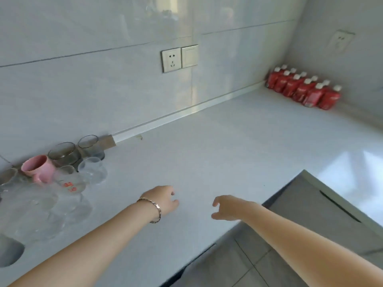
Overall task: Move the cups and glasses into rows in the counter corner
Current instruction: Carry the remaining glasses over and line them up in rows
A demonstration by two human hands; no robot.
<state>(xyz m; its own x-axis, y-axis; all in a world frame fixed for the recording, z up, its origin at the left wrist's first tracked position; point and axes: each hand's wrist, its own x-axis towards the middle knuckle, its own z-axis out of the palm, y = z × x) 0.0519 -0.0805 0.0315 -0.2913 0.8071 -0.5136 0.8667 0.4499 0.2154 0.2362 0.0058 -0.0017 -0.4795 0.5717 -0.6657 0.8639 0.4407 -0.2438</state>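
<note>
Nearest, two bare arms reach out over the white counter: the left hand, with a thin bracelet on its wrist, has its fingers curled and holds nothing, and the right hand has its fingers loosely spread and holds nothing too. On the left side, by the wall, stand the cups and glasses close together: clear glasses in front, then a pink mug, then two dark glasses at the back. Far off in the right corner, small red packs with white caps stand in rows, and a white socket is on the wall.
</note>
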